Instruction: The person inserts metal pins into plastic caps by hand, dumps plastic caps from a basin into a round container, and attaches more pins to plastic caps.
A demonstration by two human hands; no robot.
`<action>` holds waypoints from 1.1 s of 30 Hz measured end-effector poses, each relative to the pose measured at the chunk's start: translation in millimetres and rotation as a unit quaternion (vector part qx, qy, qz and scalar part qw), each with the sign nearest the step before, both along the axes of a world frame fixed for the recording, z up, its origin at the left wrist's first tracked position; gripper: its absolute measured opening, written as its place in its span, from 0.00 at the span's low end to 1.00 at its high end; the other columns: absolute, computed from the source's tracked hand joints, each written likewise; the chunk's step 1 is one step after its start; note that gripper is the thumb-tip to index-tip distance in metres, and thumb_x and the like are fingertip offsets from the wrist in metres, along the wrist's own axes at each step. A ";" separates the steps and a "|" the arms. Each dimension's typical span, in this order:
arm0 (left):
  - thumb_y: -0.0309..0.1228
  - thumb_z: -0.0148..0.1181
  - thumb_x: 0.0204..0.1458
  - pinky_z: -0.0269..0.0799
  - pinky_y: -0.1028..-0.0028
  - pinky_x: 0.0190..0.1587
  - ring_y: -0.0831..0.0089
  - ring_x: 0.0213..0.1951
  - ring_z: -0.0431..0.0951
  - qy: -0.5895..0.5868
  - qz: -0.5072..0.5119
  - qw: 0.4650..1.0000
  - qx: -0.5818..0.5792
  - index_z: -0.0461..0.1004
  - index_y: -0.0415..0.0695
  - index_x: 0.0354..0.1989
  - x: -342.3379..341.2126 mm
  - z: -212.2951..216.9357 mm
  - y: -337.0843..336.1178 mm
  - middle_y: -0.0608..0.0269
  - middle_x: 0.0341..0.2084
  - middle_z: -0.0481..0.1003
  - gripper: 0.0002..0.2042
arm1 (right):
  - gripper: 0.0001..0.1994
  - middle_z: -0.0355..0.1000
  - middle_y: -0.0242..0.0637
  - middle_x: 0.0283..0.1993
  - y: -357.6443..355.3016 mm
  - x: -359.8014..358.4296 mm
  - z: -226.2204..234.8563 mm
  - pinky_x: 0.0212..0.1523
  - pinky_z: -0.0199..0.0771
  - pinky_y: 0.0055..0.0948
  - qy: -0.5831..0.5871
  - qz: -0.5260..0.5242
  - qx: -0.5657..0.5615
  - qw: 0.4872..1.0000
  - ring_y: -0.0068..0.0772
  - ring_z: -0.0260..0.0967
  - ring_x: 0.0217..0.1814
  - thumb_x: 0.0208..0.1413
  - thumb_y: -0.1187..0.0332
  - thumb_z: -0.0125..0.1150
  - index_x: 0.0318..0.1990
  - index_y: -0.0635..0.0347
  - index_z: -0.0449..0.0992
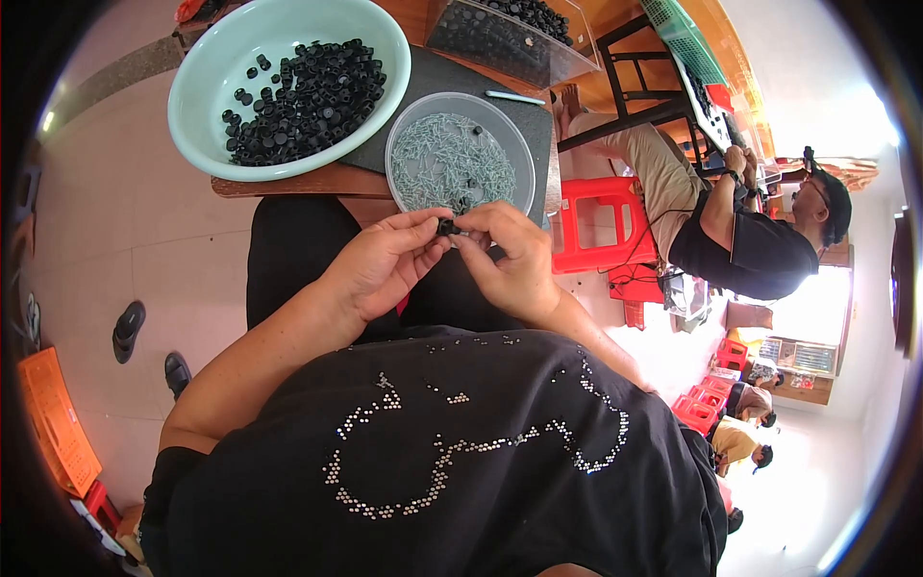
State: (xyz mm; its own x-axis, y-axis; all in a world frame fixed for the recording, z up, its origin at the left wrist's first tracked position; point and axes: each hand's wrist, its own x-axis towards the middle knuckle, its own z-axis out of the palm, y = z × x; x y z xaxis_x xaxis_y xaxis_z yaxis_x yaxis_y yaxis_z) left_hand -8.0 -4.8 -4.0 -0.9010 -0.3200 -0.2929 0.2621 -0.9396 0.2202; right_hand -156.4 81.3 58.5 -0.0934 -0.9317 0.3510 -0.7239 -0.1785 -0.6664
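Note:
My left hand (385,264) and my right hand (510,260) meet over my lap, just below the table edge. Both pinch one small black round part (446,227) between their fingertips. Right above them a clear round container (461,159) holds several small silver screws and a few black parts. Farther left, a pale green basin (207,91) is heaped with several black round parts (308,101).
A dark mat (538,120) lies under the container on the wooden table. A clear box of black parts (505,34) stands at the back. A seated person (740,240) works to the right beside a red stool (601,226). Sandals (130,332) and an orange crate (58,423) lie on the floor, left.

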 end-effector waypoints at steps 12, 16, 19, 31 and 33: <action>0.25 0.51 0.57 0.73 0.81 0.43 0.79 0.36 0.74 -0.016 0.010 1.000 -0.024 0.70 0.37 0.48 -0.5 5.6 1.7 0.62 0.37 0.73 0.12 | 0.09 0.72 0.39 0.32 1.3 0.1 -0.7 0.25 0.71 0.23 -0.010 -0.004 0.014 1.000 0.29 0.71 0.28 0.44 0.80 0.62 0.35 0.65 0.76; 0.26 0.52 0.57 0.72 0.81 0.43 0.80 0.35 0.73 -0.029 0.024 0.998 -0.056 0.71 0.39 0.47 -0.4 6.2 2.2 0.63 0.35 0.74 0.11 | 0.09 0.72 0.37 0.31 3.0 0.5 0.7 0.24 0.69 0.21 -0.017 -0.011 0.020 1.000 0.26 0.70 0.27 0.44 0.80 0.63 0.36 0.64 0.76; 0.25 0.52 0.57 0.72 0.81 0.43 0.80 0.36 0.73 -0.037 0.028 0.997 -0.062 0.71 0.39 0.47 -0.4 8.8 2.5 0.64 0.35 0.74 0.10 | 0.09 0.72 0.36 0.29 3.9 -0.1 -3.5 0.24 0.68 0.21 -0.021 -0.024 0.007 0.999 0.23 0.69 0.25 0.45 0.79 0.64 0.35 0.64 0.76; 0.24 0.54 0.56 0.71 0.80 0.44 0.79 0.37 0.74 -0.052 0.057 0.992 -0.102 0.72 0.38 0.46 -0.7 13.7 4.4 0.63 0.36 0.75 0.10 | 0.08 0.72 0.38 0.34 3.3 1.8 -3.8 0.32 0.70 0.20 -0.020 -0.035 -0.030 0.999 0.24 0.70 0.31 0.42 0.84 0.62 0.32 0.66 0.75; 0.24 0.54 0.56 0.71 0.80 0.44 0.79 0.37 0.74 -0.054 0.056 0.992 -0.102 0.72 0.38 0.46 -0.2 14.5 4.5 0.63 0.35 0.75 0.10 | 0.08 0.72 0.39 0.34 3.4 1.6 -3.5 0.32 0.70 0.21 -0.026 -0.027 -0.031 0.999 0.26 0.70 0.32 0.42 0.84 0.62 0.32 0.66 0.75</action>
State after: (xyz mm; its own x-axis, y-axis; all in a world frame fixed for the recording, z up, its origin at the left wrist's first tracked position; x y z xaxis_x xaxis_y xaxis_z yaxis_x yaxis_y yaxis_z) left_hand -8.2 -0.2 10.5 -0.8229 -0.4798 -0.3042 0.3276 -0.8382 0.4359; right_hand -154.7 84.7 55.0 -0.1624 -0.9013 0.4015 -0.6984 -0.1824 -0.6920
